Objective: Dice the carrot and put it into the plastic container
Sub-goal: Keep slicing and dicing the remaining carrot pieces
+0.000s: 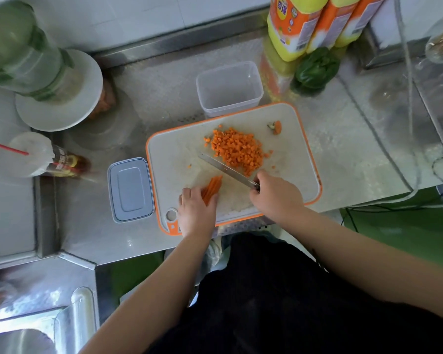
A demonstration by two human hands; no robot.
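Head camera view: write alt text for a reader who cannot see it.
A person's left hand holds carrot sticks on an orange-rimmed cutting board while the right hand grips a knife, beside a pile of diced carrot. An empty plastic container stands behind the board, its lid left of it.

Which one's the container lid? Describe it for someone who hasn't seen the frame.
Find the white cutting board with the orange rim on the steel counter. The container lid lies flat on the counter against the board's left edge, near the left hand. It is a grey-blue rounded rectangle with a raised centre panel, unlike the clear, open plastic container beyond the board.
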